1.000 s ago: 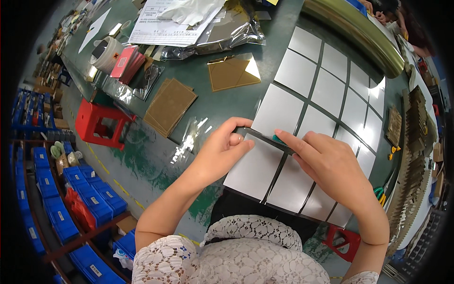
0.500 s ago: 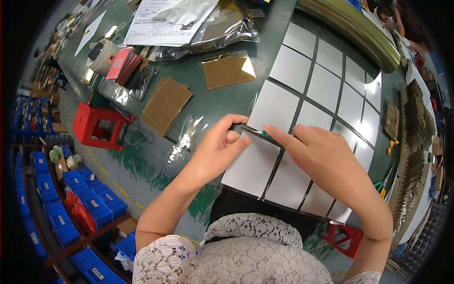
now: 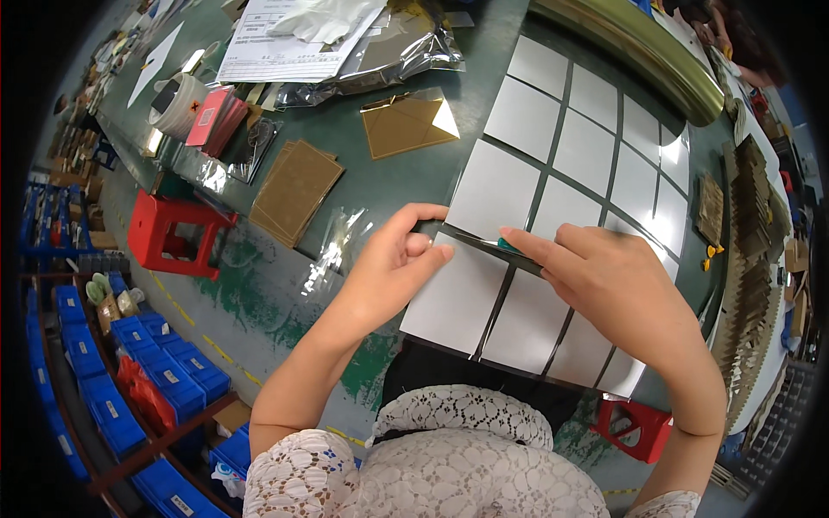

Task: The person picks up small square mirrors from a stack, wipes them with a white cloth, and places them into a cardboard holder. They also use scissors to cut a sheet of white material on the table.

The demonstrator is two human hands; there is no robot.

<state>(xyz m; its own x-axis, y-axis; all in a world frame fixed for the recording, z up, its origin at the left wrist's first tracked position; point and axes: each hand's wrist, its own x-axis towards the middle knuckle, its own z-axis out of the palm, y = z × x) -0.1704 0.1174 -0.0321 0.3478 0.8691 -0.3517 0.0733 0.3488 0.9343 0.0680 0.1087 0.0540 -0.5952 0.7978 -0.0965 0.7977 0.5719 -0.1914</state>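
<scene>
White rectangular cards [image 3: 495,187] lie in rows with narrow dark gaps between them, over a dark, shiny-edged sheet at the table's near edge. My left hand [image 3: 393,263] is at their left side, index finger and thumb spread across a gap and touching the cards on either side. The other fingers curl in, with nothing seen in them. In my right hand [image 3: 609,276] is a small green-handled knife [image 3: 506,246], its slim blade lying along the same gap and pointing left. My index finger is stretched over the handle, and most of it is hidden under my hand.
A large gold roll [image 3: 639,47] lies at the far right. Left of the cards are a gold mirror-like sheet [image 3: 406,129], stacked brown plates [image 3: 296,192] and crumpled clear film [image 3: 337,255]. A red stool [image 3: 177,235] stands beyond the table's left edge, blue bins [image 3: 112,419] below it.
My right hand has moved a little to the right along the gap with the knife. My left hand keeps its place at the cards' edge. The view has shifted slightly.
</scene>
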